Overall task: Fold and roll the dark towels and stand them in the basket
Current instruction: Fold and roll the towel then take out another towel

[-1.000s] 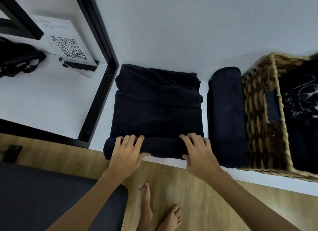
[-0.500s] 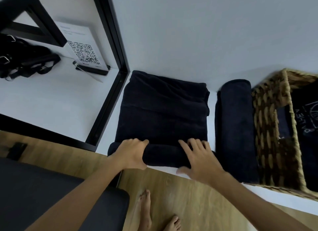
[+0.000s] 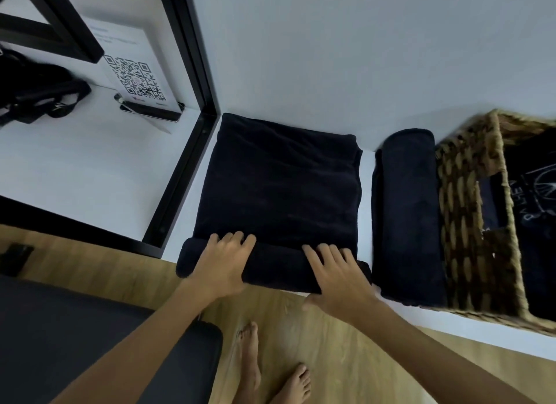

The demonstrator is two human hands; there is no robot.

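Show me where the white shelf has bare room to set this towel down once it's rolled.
The bare strip of shelf between the half-rolled towel and the finished roll is too narrow. The roll lies tight beside the basket. Left of the black frame, the white surface before the QR sign is bare.

I count two dark towels (image 3: 279, 187) (image 3: 406, 217), one basket (image 3: 463, 223), one QR sign (image 3: 135, 79), and my two hands (image 3: 222, 265) (image 3: 337, 280).
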